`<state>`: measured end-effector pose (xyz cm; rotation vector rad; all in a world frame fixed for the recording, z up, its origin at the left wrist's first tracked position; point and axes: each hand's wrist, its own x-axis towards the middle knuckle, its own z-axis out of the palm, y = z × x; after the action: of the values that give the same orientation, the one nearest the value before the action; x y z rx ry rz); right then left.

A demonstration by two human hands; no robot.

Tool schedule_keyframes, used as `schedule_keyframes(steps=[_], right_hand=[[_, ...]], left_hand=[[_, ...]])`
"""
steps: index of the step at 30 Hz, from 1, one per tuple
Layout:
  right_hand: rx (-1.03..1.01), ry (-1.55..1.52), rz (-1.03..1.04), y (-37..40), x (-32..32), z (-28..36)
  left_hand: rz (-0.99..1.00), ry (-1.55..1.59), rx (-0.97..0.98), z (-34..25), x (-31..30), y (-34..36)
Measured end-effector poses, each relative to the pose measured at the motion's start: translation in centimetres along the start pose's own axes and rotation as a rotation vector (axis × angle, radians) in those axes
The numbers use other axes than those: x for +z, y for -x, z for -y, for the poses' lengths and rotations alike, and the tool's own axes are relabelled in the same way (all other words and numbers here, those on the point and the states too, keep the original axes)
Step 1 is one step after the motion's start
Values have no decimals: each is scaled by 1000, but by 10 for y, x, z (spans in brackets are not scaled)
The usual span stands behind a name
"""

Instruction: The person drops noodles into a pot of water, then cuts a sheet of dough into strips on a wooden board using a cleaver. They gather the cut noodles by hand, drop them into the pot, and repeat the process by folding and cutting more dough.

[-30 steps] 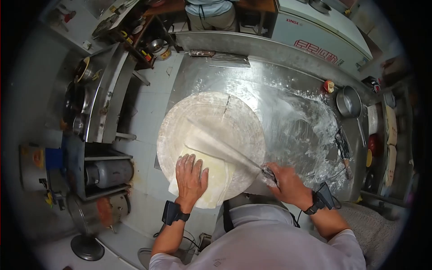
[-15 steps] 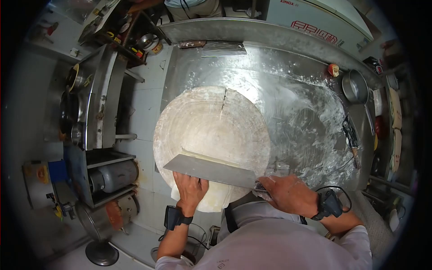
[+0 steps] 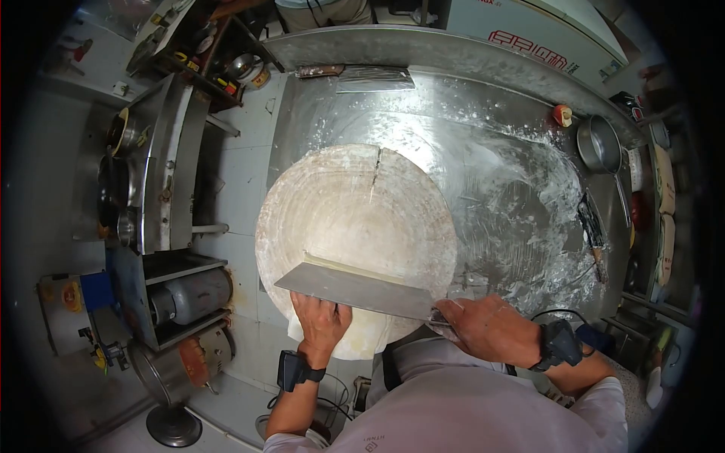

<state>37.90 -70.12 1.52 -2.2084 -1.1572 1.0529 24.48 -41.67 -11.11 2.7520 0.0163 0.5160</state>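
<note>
My right hand (image 3: 492, 328) is wrapped round the handle of a broad cleaver (image 3: 359, 293). The blade lies across the near half of a round wooden chopping board (image 3: 355, 204), its far edge tipped left. A folded pale dough sheet (image 3: 361, 336) sits under and on my side of the blade, hanging over the board's near rim. Beyond the blade shows a thin strip of cut dough (image 3: 351, 269). My left hand (image 3: 321, 321) rests on the dough with curled fingers, knuckles against the blade; its fingertips are hidden.
The board stands on a floured steel worktop (image 3: 498, 196). A second cleaver (image 3: 374, 79) lies at the back edge. To the right are a saucepan (image 3: 599, 145), a red-and-pale object (image 3: 562, 115) and a dark-bladed knife (image 3: 591, 226). Another person (image 3: 325, 13) stands behind the worktop.
The cleaver and my right hand have shifted very slightly toward me. My left hand keeps its place on the dough. The view has moved a little.
</note>
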Motion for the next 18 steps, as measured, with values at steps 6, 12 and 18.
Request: schedule_keyframes(steps=[6, 12, 18], right_hand=[[5, -27, 36, -4, -4, 2], [2, -18, 80, -22, -8, 9], [48, -2, 97, -68, -6, 14]], left_hand=[[-9, 6, -18, -3, -1, -3], [6, 4, -38, -7, -3, -6], [10, -47, -51, -11, -5, -11]])
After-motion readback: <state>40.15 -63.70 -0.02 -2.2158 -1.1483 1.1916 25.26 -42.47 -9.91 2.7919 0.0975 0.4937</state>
